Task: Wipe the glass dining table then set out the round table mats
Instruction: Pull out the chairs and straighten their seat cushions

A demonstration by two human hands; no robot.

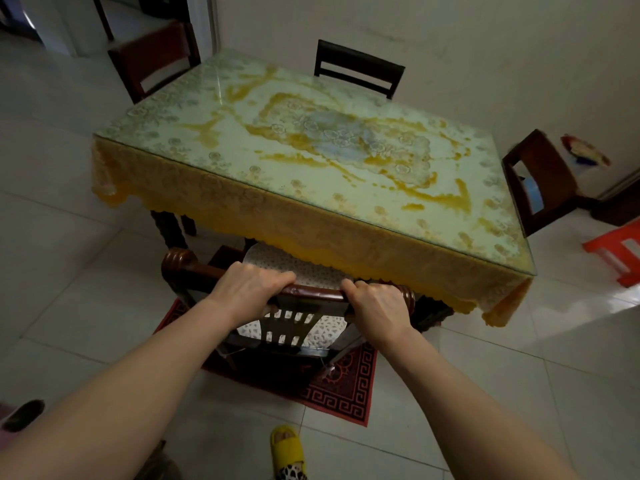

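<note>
The glass dining table (242, 109) fills the middle of the view, its glass top lying over a yellow lace cloth (311, 230) that hangs down the near side. A dark wooden chair (183, 261) stands pushed in at the near edge. My left hand (249, 285) grips the chair's top rail. My right hand (377, 306) grips the same rail further right. A pale round dotted mat (294, 268) lies on the chair seat, partly hidden under the hanging cloth.
Three more chairs stand around the table: one at the far left (156, 57), one at the far side (358, 69), one at the right (540, 178). A red plastic stool (620, 251) sits on the right. A red patterned rug (343, 386) lies under the near chair. My yellow slipper (287, 448) is below.
</note>
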